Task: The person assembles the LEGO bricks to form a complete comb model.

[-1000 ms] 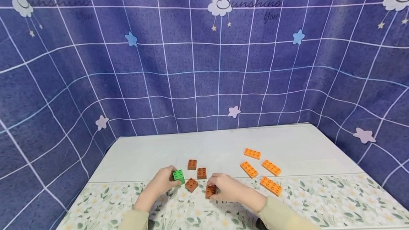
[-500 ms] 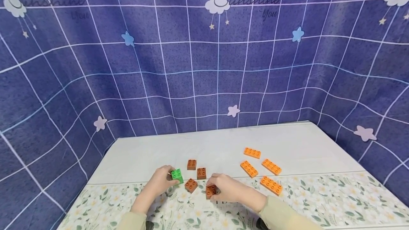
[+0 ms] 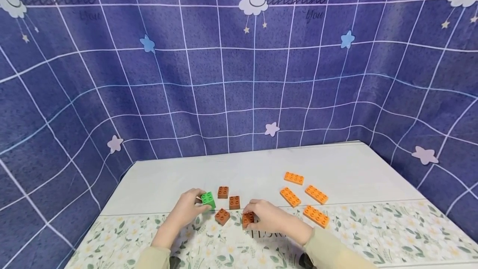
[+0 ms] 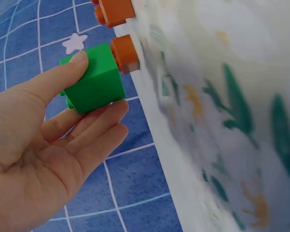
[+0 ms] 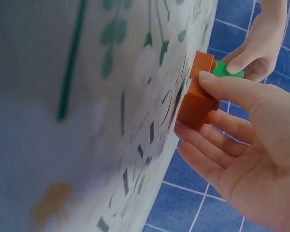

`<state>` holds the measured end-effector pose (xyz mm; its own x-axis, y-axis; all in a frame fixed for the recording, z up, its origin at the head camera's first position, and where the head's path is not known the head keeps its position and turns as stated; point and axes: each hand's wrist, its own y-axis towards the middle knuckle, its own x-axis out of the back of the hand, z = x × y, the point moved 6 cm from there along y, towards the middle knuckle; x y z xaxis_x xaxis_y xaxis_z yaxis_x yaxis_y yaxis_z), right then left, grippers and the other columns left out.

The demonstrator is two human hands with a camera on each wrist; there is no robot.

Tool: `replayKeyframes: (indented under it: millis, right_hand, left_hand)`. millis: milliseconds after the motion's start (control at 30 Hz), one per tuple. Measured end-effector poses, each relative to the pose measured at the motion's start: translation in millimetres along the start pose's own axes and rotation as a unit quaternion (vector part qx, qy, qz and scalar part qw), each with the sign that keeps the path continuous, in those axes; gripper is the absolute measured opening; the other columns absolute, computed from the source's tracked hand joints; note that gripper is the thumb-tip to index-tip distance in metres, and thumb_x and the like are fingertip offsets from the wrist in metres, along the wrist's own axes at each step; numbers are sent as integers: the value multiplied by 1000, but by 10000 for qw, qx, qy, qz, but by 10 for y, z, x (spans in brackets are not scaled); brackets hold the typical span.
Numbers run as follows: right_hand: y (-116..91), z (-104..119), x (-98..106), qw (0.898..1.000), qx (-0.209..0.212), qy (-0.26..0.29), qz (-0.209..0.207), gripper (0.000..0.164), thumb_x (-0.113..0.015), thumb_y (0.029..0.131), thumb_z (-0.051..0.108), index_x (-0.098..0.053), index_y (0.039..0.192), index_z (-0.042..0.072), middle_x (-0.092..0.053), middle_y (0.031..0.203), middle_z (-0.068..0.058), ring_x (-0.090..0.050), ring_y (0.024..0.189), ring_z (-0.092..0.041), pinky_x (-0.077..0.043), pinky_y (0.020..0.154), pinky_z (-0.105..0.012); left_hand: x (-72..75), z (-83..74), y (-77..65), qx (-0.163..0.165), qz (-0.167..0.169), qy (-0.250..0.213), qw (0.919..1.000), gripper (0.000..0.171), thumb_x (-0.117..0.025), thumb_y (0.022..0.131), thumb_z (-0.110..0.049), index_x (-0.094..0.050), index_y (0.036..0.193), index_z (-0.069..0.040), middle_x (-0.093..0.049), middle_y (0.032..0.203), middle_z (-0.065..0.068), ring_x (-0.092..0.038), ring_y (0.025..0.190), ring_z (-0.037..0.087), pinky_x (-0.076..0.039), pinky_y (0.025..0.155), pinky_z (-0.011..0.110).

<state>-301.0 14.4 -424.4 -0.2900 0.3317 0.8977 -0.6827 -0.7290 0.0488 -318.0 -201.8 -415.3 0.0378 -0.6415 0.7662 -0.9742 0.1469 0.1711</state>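
Two bricks are sitting in your grasp, one per hand. Your left hand (image 3: 188,207) is pinching a green brick (image 3: 208,200) between thumb and fingers, studs facing up, just left of the loose pieces. Your right hand (image 3: 269,218) is gripping a brown brick (image 3: 248,219), thumb on one side and fingers on the other, its studs also pointing up. Between your hands, three loose brown bricks (image 3: 234,202) are lying on the table (image 3: 168,182), the nearest one turned at an angle. Four orange bricks (image 3: 316,194) are lying flat to the right, apart from your right hand. Floral covering (image 3: 209,252) is showing across the table's near part, and your right hand is partly hiding its printed lettering (image 3: 258,234). Behind everything, a blue curtain (image 3: 239,99) is hanging, patterned with white grid lines, clouds and stars.
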Motion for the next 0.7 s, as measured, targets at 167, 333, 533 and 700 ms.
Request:
replayKeyframes:
  millis: [167, 333, 533, 700]
  right_hand:
    - [-20, -45, 60, 9996, 1, 92, -262, 34, -71, 84, 21, -64, 114, 7, -60, 99, 2, -52, 78, -2, -48, 65, -17]
    - [-58, -87, 112, 9990, 6, 33, -456, 33, -70, 84, 17, -64, 115, 6, -56, 100, 1, -51, 78, -4, -48, 65, -17]
    - [-121, -134, 159, 9979, 66, 32, -641, 33, -70, 85, 15, -63, 115, 4, -56, 99, -1, -52, 77, -7, -46, 63, -18]
    - [-174, -189, 198, 9972, 13, 15, -743, 33, -69, 84, 13, -64, 115, 3, -57, 100, -3, -53, 79, -7, -48, 64, -18]
  left_hand:
    - [16, -115, -4, -100, -16, 70, 9999, 38, -77, 77, -14, -63, 110, -1, -60, 97, 4, -62, 88, 18, -55, 75, 31]
    - [1, -220, -15, -179, 44, 40, 9998, 38, -77, 76, -16, -63, 109, -2, -60, 98, 3, -60, 88, 18, -55, 78, 36]
    - [-32, -311, -14, -355, 63, 87, 9993, 44, -78, 75, -18, -62, 112, -2, -62, 102, 5, -61, 87, 18, -55, 78, 35]
    - [-53, -398, -18, -481, 109, 72, 9988, 45, -78, 75, -17, -61, 114, -1, -62, 106, 7, -62, 88, 19, -55, 77, 34]
